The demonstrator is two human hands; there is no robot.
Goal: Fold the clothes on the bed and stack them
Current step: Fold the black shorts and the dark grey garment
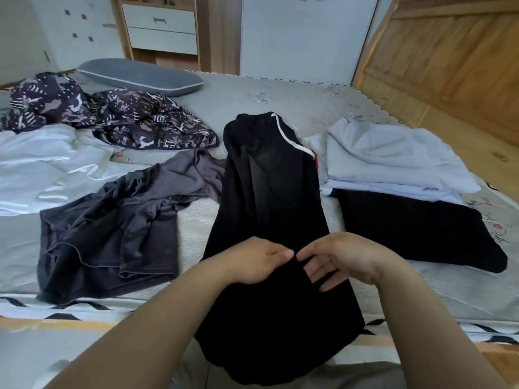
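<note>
Black top (pixel 269 192) lying lengthwise mid-bed (pixel 280 94), both hands pinching its middle.
Left hand (pixel 252 261) and right hand (pixel 341 256) are gripping cloth; stack (pixel 393 169) sitting right, grey shirt (pixel 112 228), patterned piece (pixel 112 119), white cloth (pixel 42 169) still waiting unfolded.

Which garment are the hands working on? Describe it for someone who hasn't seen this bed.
On the grey bed, look at the near edge, centre. The long black garment lies lengthwise between crumpled dark grey clothing and a folded stack. Only it has a white side stripe.

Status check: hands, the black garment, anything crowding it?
Left hand and right hand both pinch the black garment mid-length. It lies lengthwise on the bed, unfolded. Grey shirt close on the left, folded stack on the right.
</note>
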